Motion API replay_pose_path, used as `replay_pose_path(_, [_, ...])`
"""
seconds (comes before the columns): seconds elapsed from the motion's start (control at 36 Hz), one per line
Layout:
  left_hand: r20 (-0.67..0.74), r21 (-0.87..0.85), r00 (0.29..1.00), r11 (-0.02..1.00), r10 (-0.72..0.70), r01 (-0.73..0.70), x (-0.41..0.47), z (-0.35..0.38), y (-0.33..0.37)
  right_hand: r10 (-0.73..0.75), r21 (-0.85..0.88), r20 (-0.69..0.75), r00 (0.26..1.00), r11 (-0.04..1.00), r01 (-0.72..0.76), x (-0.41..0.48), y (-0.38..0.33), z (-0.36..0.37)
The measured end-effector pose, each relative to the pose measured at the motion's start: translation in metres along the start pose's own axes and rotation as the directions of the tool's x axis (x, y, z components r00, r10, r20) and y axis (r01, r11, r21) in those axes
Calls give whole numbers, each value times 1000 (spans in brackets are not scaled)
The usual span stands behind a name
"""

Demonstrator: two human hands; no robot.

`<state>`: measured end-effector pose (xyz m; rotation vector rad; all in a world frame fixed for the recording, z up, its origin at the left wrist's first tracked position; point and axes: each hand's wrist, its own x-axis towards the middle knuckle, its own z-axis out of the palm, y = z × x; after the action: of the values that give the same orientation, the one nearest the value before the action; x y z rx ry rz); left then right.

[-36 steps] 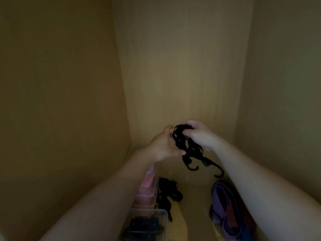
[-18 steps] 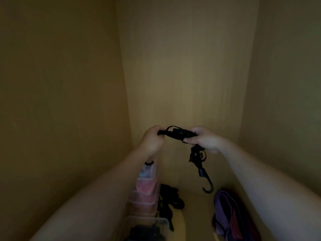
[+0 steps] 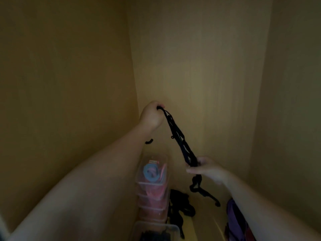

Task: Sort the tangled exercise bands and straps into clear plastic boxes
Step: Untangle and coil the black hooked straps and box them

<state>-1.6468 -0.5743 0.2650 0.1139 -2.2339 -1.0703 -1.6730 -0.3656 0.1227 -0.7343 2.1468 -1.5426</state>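
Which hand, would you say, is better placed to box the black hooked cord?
Probably the right hand: it grips the black hooked cord low, nearer the clear plastic boxes; the left hand holds its end high.

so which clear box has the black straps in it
The nearest box, at the bottom edge of view. The stacked boxes behind it hold pink and blue bands instead.

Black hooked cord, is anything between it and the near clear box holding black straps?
Nothing visible blocks it. The black hooked cord hangs in the air between left hand and right hand; the near clear box sits below, beside a loose strap pile. Its lid state is unclear.
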Motion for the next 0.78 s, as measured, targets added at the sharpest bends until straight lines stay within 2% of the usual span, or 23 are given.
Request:
replay_pose_path(0.14, [-99, -17, 995, 1000, -23, 22, 5, -13, 0, 13, -19, 12, 1000, 1000, -13, -3, 24, -1])
replay_pose_path(0.28, [-149, -6, 989, 1000, -13, 13, 8, -26, 6, 32, 38, -178, 984, 999, -26, -3, 49, -1])
replay_pose_path(0.39, [-180, 2, 984, 1000, 2, -2, 8, -31, 8, 76, 30, -256, 964, 997, -70, -17, 59, -13])
replay_pose_path(0.47, [-197, 12, 980, 999, -27, 30, 11, -32, 6, 115, -2, -260, 959, 993, -120, -23, 63, -19])
replay_pose_path(0.67, [-34, 129, 983, 974, -181, 184, 3, -35, -1, 108, 125, -127, 986, 988, -92, -26, 57, -20])
replay_pose_path(0.72, [-7, 174, 978, 963, -209, 207, -2, -33, -5, 117, 147, -138, 984, 984, -97, -24, 56, -21])
replay_pose_path(0.78, [55, 228, 970, 949, -236, 218, -10, -28, -7, 149, 77, -151, 977, 987, -138, -21, 53, -23])
